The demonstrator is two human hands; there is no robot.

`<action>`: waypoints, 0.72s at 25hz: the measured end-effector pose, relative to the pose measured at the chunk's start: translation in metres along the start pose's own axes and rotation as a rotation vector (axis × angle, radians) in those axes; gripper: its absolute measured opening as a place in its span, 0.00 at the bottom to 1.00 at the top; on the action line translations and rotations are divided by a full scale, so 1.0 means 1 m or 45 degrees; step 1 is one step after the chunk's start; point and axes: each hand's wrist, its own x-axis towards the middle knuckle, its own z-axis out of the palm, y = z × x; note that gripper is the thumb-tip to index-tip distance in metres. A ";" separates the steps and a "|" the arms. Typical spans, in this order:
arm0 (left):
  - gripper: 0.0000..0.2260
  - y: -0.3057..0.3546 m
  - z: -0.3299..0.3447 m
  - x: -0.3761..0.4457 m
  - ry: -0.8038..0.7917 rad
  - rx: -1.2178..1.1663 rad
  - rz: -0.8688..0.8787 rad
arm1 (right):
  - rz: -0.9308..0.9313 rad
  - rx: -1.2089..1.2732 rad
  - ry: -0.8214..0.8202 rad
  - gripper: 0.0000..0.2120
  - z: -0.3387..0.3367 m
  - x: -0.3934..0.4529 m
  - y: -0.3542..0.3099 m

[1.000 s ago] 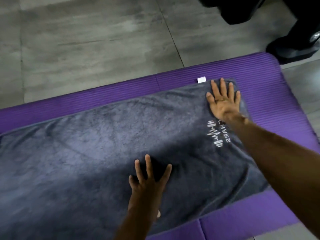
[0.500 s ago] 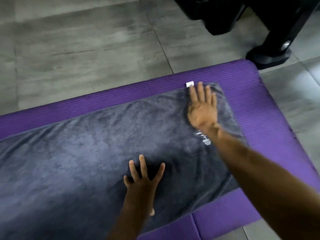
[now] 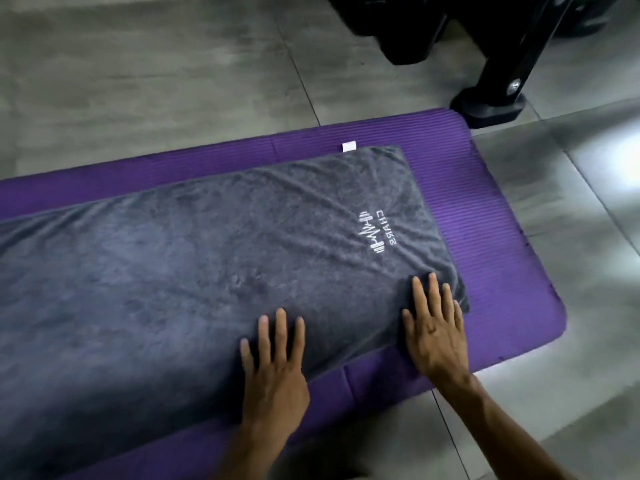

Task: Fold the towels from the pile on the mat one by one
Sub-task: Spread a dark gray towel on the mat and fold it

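A dark grey towel (image 3: 194,258) lies spread flat along the purple mat (image 3: 485,216). It carries a white embroidered logo (image 3: 375,232) near its right end and a small white tag (image 3: 348,146) at the far edge. My left hand (image 3: 275,362) presses flat on the towel's near edge, fingers straight and spread. My right hand (image 3: 434,327) lies flat on the towel's near right corner, fingers straight. The towel's left end runs out of view. No pile of towels is in view.
Grey tiled floor (image 3: 156,71) surrounds the mat. The black base of a machine or stand (image 3: 491,109) sits on the floor just past the mat's far right corner, with more black equipment (image 3: 408,26) behind it.
My right hand slid from the towel's far right corner back to its near right corner. My left hand drew back to the near edge. The view shifted right.
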 end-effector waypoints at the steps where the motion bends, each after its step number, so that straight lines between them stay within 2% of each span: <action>1: 0.36 0.007 0.012 -0.020 -0.008 -0.003 0.133 | -0.060 -0.005 -0.011 0.29 0.002 -0.001 0.008; 3: 0.32 0.011 0.027 -0.051 -0.060 0.013 0.380 | -0.089 0.013 -0.028 0.30 -0.001 -0.002 0.031; 4: 0.29 0.009 0.026 -0.057 -0.062 0.005 0.440 | -0.022 0.035 -0.003 0.32 -0.004 0.000 0.044; 6: 0.26 0.002 0.024 -0.053 -0.058 -0.032 0.369 | 0.229 0.111 0.024 0.33 -0.010 0.004 0.060; 7: 0.28 0.000 0.021 -0.051 -0.055 -0.017 0.286 | 0.358 0.206 0.058 0.32 -0.013 0.006 0.061; 9: 0.32 -0.004 0.016 -0.043 -0.020 0.021 0.176 | 0.602 0.539 0.177 0.24 -0.021 0.012 0.052; 11: 0.30 -0.007 0.016 -0.041 0.075 0.014 0.158 | 0.777 0.882 0.208 0.16 -0.028 0.017 0.041; 13: 0.28 -0.011 0.018 -0.043 0.207 -0.057 0.185 | 0.852 0.975 0.253 0.14 -0.029 0.020 0.042; 15: 0.23 -0.019 0.023 -0.046 0.288 -0.038 0.266 | 0.873 0.869 0.337 0.12 -0.033 0.020 0.044; 16: 0.17 -0.025 0.023 -0.046 0.319 -0.030 0.248 | 0.808 0.698 0.380 0.11 -0.033 0.018 0.043; 17: 0.13 -0.032 0.022 -0.047 0.340 -0.039 0.169 | 0.687 0.481 0.411 0.11 -0.033 0.015 0.039; 18: 0.16 -0.040 0.020 -0.047 0.355 -0.058 0.056 | 0.529 0.293 0.424 0.12 -0.030 0.010 0.032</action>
